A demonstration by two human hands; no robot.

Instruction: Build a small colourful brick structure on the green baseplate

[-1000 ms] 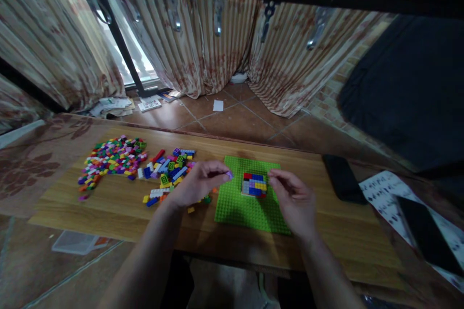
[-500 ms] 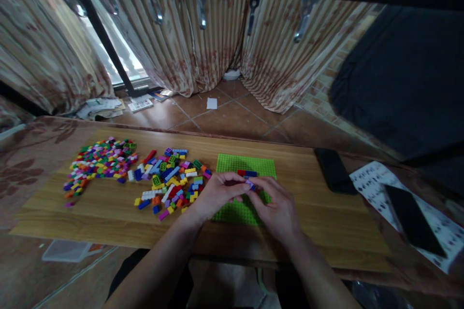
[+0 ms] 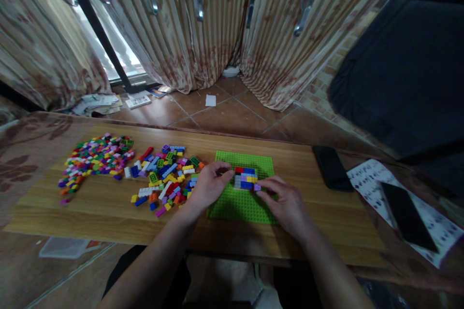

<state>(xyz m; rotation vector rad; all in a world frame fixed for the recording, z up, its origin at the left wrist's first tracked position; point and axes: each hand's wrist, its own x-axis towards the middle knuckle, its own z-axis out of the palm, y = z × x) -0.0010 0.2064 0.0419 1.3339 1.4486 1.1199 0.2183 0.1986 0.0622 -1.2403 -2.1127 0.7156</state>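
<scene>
A block of red, blue, yellow, grey and lavender building bricks (image 3: 246, 178) sits on a green studded baseplate (image 3: 235, 210). My right hand (image 3: 286, 200) is at the block's right side, thumb and forefinger pinching a small lavender brick (image 3: 257, 187) by its near right corner. Whether that brick touches the block I cannot tell. To the left of the block is my left hand (image 3: 210, 186), thumb and forefinger a little apart, with nothing visible between them. Part of the baseplate is hidden behind both hands.
Loose larger bricks (image 3: 168, 171) are spread left of the baseplate, and a heap of smaller bricks (image 3: 96, 159) lies farther left on the wooden board (image 3: 119, 212). At the right are a black phone (image 3: 332, 168), a printed sheet (image 3: 369, 174) and a second dark device (image 3: 408, 215).
My hands have moved apart, left hand leftward and right hand rightward, uncovering the brick block. The lavender brick, held between both hands before, is now at my right fingertips.
</scene>
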